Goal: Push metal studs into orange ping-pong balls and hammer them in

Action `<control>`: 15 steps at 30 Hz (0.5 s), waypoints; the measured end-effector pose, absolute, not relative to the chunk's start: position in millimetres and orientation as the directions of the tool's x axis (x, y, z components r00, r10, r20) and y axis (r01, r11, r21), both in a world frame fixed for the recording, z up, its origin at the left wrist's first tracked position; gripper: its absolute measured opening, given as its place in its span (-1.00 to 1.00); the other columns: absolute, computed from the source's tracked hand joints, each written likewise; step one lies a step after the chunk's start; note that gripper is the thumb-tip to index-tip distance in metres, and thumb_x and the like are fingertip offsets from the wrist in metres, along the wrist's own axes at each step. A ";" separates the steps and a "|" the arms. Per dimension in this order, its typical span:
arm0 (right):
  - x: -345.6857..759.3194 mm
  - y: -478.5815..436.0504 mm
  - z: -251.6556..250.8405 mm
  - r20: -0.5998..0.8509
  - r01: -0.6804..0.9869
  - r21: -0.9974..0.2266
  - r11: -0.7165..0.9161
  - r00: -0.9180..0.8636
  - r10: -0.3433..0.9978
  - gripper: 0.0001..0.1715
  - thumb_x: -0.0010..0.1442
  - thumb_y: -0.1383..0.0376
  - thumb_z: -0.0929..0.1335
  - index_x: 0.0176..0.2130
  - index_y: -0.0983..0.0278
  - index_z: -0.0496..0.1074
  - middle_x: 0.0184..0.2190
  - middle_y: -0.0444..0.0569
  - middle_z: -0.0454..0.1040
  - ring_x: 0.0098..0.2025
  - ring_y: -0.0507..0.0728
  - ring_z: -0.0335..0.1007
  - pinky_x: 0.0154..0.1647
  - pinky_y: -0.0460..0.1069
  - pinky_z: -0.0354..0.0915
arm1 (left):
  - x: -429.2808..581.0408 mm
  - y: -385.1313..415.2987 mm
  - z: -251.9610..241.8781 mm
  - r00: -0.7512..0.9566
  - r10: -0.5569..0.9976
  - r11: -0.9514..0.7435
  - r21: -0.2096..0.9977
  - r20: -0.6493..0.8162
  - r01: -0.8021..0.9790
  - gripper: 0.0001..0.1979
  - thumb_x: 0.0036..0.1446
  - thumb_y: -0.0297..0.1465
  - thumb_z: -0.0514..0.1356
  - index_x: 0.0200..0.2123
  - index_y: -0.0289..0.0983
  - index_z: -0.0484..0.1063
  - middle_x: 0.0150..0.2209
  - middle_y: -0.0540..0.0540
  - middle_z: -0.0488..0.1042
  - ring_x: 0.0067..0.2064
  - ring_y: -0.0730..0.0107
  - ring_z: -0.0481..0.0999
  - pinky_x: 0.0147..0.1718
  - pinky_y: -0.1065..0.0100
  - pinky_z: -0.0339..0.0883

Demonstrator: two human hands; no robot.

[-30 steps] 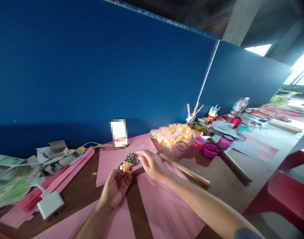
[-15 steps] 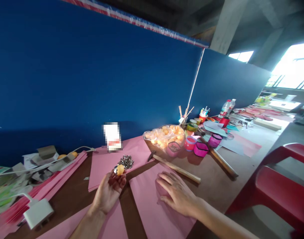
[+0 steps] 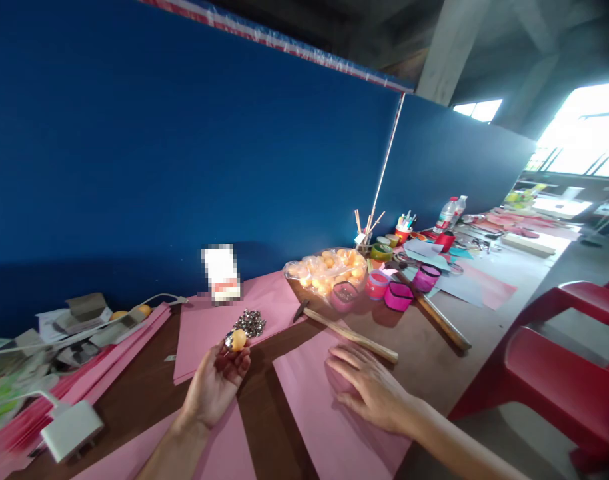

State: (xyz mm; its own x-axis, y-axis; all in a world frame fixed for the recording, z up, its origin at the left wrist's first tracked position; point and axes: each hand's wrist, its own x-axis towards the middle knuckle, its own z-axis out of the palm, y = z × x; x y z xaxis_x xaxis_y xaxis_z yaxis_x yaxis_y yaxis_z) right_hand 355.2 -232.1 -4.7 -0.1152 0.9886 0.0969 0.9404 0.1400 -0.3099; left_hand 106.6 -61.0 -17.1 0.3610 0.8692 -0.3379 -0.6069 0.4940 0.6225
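Note:
My left hand (image 3: 215, 385) is raised palm up, its fingertips pinched round a small orange ball (image 3: 237, 339) with a silvery piece stuck to its left side. Just beyond it a heap of small silver bells (image 3: 250, 323) lies on a pink paper sheet (image 3: 210, 323). My right hand (image 3: 369, 389) lies flat, fingers spread, on another pink sheet (image 3: 318, 413) and holds nothing. A hammer with a wooden handle (image 3: 348, 334) lies just past its fingertips.
A clear bag of orange balls (image 3: 326, 269) sits behind the hammer, with pink and magenta tape rolls (image 3: 398, 296) beside it. Cups of pens and sticks (image 3: 403, 231) and a bottle (image 3: 447, 213) stand further right. Cardboard boxes, cables and a white adapter (image 3: 70, 429) crowd the left. Red chairs (image 3: 549, 373) stand at the right.
My right hand left the heap of bells, swung right and came down flat on the pink sheet. My left hand kept hold of the orange ball. The view drifted slightly.

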 end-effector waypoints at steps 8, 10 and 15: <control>361.5 -235.4 -3.4 0.177 0.931 -0.333 0.149 -0.093 0.980 -0.44 0.12 0.24 0.29 0.12 0.17 0.18 0.12 0.03 0.23 0.17 0.20 0.08 0.14 0.13 0.10 | 106.7 -59.4 -18.7 0.361 0.866 0.499 0.614 -0.345 -0.612 -0.80 0.08 -0.51 0.04 -0.28 -0.39 0.43 -0.35 -0.23 0.51 -0.40 0.37 0.49 -0.44 0.36 0.44; 362.2 -236.1 -1.7 0.265 0.926 -0.338 0.168 -0.078 0.961 -0.52 0.14 0.29 0.26 0.08 0.19 0.24 0.04 0.03 0.32 0.11 0.19 0.18 0.10 0.10 0.16 | 106.6 -60.0 -18.0 0.363 0.867 0.498 0.617 -0.341 -0.610 -0.79 0.08 -0.51 0.04 -0.26 -0.39 0.44 -0.36 -0.22 0.51 -0.40 0.37 0.49 -0.45 0.36 0.44; 389.1 -239.4 1.5 0.412 0.957 -0.285 0.063 0.063 0.909 -0.63 0.18 0.34 0.19 0.00 0.20 0.29 -0.10 0.03 0.41 -0.05 0.16 0.32 -0.03 0.06 0.25 | 106.9 -60.6 -16.1 0.377 0.869 0.493 0.630 -0.321 -0.600 -0.78 0.08 -0.52 0.03 -0.27 -0.41 0.44 -0.36 -0.25 0.51 -0.41 0.37 0.49 -0.44 0.37 0.44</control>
